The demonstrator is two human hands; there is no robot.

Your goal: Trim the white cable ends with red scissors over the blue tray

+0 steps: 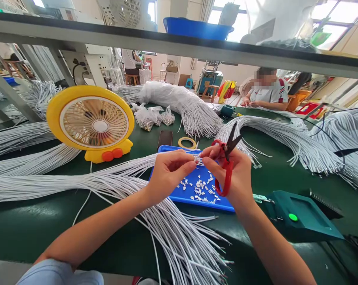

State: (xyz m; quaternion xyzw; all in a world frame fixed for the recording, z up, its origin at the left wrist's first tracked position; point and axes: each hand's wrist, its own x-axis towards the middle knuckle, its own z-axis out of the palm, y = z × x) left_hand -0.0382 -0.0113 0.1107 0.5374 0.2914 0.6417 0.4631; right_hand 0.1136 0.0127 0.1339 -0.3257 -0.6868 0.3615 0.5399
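Note:
My left hand [170,170] is closed, thumb and forefinger pinching the end of a thin white cable [198,157]. Facing it, my right hand [241,180] has red-handled scissors [230,170] hooked on its fingers, their dark blades pointing up and apart. My right fingertips also meet at the cable end; the small detail there is hard to make out. Below both hands lies a blue tray [208,204] with many small white pieces [201,188] scattered in it. A large bundle of white cables [167,221] runs under my left forearm, its cut ends fanning toward the front.
A yellow fan [90,91] stands at left. Behind the tray are a phone [165,138], a tape roll [187,143] and small bags of parts [147,118]. A green device [303,217] sits at right. More cable bundles [274,134] lie behind; a co-worker [268,95] sits beyond.

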